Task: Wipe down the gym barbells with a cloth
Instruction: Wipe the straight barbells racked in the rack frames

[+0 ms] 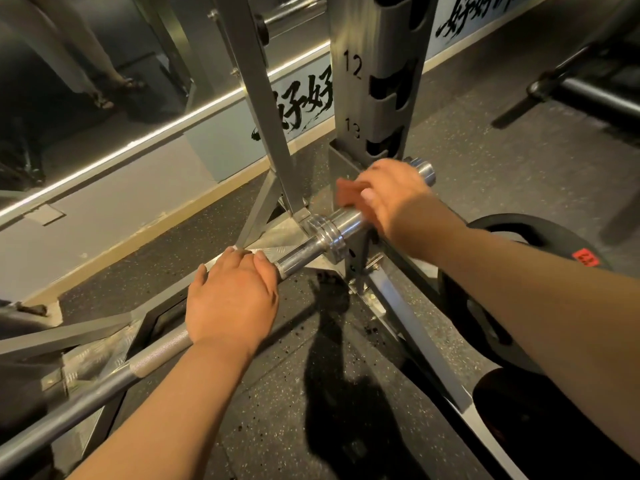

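Note:
A steel barbell (301,256) runs from the lower left up to the centre right, low above the floor. Its thick chrome sleeve (348,221) ends in a cap at the rack upright. My left hand (232,299) is wrapped over the knurled shaft just short of the collar. My right hand (391,195) is curled over the sleeve near its end and presses a reddish-brown cloth (348,194) against it. Only a corner of the cloth shows beyond my fingers.
A grey rack upright (374,81) with numbered slots stands right behind the sleeve, with a slanted brace (266,109) to its left. Black weight plates (519,271) lean at the right. A wall mirror (86,81) fills the left. Speckled rubber flooring (311,393) lies below.

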Tool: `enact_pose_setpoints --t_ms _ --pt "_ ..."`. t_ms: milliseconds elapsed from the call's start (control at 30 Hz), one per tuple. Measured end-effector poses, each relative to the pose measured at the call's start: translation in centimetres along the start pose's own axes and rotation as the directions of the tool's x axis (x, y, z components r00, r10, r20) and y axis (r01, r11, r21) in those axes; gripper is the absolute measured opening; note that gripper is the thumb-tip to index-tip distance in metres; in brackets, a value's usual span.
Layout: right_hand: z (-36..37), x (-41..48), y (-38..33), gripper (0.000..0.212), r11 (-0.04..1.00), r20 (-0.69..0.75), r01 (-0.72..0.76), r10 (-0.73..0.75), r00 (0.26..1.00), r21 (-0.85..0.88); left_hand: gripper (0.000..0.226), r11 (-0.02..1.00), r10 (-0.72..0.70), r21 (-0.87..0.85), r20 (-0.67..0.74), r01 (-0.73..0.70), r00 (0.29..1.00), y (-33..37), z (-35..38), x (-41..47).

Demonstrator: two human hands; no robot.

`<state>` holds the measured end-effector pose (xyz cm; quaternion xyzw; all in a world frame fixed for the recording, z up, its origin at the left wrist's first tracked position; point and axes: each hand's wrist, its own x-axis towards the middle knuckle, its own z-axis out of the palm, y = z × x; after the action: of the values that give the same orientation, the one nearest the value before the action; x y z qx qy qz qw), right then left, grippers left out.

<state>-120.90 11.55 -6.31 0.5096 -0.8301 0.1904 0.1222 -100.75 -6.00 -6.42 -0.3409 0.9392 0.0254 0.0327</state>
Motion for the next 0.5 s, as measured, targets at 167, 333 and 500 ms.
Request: enact_pose_setpoints --t_ms 167,333,500 --pt "0.9 0.4 1.9 0.029 0.904 -0.169 -0.427 0.421 0.891 0.0 0.053 1.0 -0.016 -0.023 -0.014 0.015 1.0 0.2 0.0 0.0" --pt "3.1 2.1 -5.4 0.038 0.835 0.002 -0.541 0.543 0.84 0.099 0.056 0.999 -0.031 -0.023 -0.03 0.031 0.999 0.2 0.1 0.1" --pt "0.0 0.6 -3.3 0.035 0.972 0.179 -0.136 0.102 0.979 0.193 0.053 0.999 -0.026 -0.044 -0.038 0.024 0.999 0.5 -0.5 -0.2"
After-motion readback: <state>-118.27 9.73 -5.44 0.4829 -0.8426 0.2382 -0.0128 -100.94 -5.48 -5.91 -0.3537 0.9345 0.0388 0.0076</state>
